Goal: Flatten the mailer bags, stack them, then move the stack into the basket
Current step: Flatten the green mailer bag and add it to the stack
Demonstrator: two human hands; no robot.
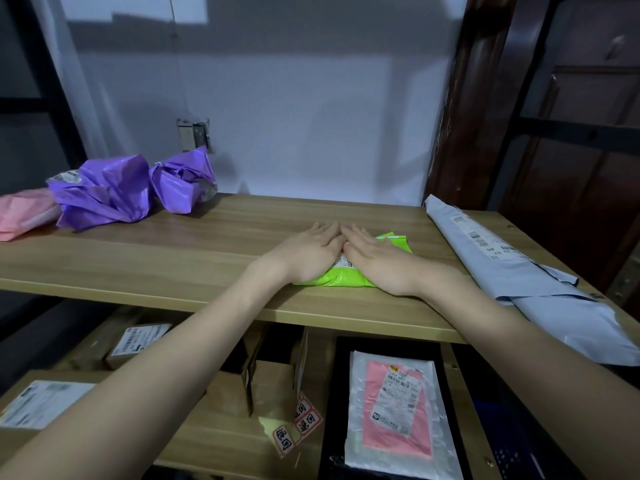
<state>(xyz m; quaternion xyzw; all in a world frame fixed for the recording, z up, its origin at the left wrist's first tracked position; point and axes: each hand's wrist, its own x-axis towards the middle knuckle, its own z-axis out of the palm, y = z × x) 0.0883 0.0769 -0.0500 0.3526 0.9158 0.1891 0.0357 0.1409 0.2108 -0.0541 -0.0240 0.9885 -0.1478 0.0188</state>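
- The green mailer bag (349, 277) lies on the wooden tabletop (180, 258), near its front edge
- The left hand (308, 252) and the right hand (377, 261) press flat on it, fingers straight, fingertips touching
- Below, a black basket (332, 393) holds a clear bag with pink content (394, 410)

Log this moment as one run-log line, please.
step: flattening | left hand: open, pressing green mailer | right hand: open, pressing same | purple mailers: crumpled, untouched | stack: not started

Purple bags (131, 188) left, grey mailer (512, 258) right.
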